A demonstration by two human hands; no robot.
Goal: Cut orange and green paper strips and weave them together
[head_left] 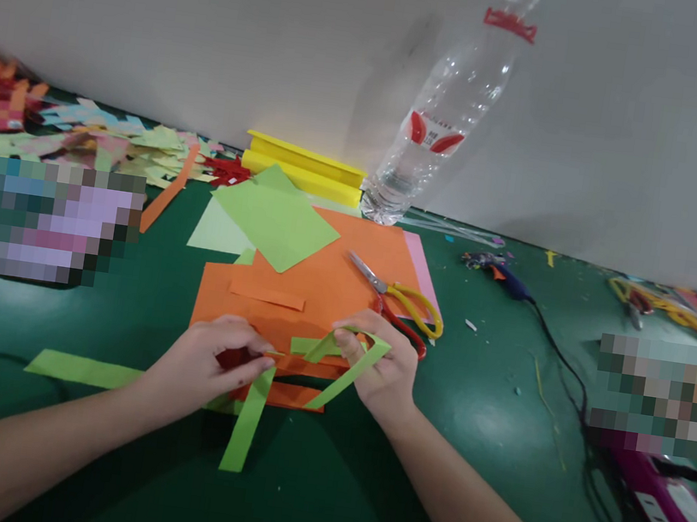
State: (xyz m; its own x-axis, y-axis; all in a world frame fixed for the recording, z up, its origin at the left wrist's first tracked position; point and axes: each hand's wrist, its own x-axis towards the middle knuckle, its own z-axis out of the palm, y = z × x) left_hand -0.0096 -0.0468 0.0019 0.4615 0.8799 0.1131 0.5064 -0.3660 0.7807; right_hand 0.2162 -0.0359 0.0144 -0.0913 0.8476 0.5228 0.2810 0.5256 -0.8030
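Observation:
My left hand (pixel 210 363) pinches the left end of some orange paper strips (pixel 298 366) between thumb and fingertips. A green paper strip (pixel 245 428) hangs down from that pinch toward me. My right hand (pixel 389 379) is closed on another green paper strip (pixel 353 378), bent over into a loop. Its free ends point down to the left, over the orange strips. One more green strip (pixel 90 372) lies flat, passing under my left wrist. Just beyond my right hand are scissors (pixel 405 297) with yellow and red handles, resting on orange paper (pixel 317 248).
A plastic bottle (pixel 438 109) stands against the wall beside folded yellow paper (pixel 302 170). Green sheets (pixel 277 216) lie in front. Paper scraps (pixel 137 145) are heaped at back left. A glue gun (pixel 502 274) with a cord and a magenta power strip (pixel 659 490) lie right.

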